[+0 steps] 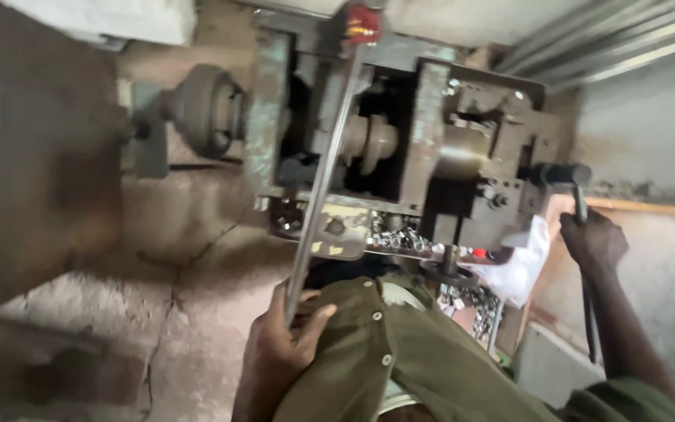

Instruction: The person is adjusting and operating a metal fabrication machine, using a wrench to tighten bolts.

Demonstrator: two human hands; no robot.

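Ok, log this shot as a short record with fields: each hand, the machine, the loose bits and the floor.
left hand: the left hand grips the lower end of a long metal rod that runs up across the machine
right hand: the right hand is closed on a dark crank handle at the machine's right side
machine: worn metal machine, with a round wheel on its left
loose bits: small shiny metal parts heaped at its lower edge
floor: cracked concrete floor

Olive-green button-up shirt (423, 359) here, hanging open, pale round buttons running down its front edge; both forearms bare, a green short sleeve (626, 398) on the right.
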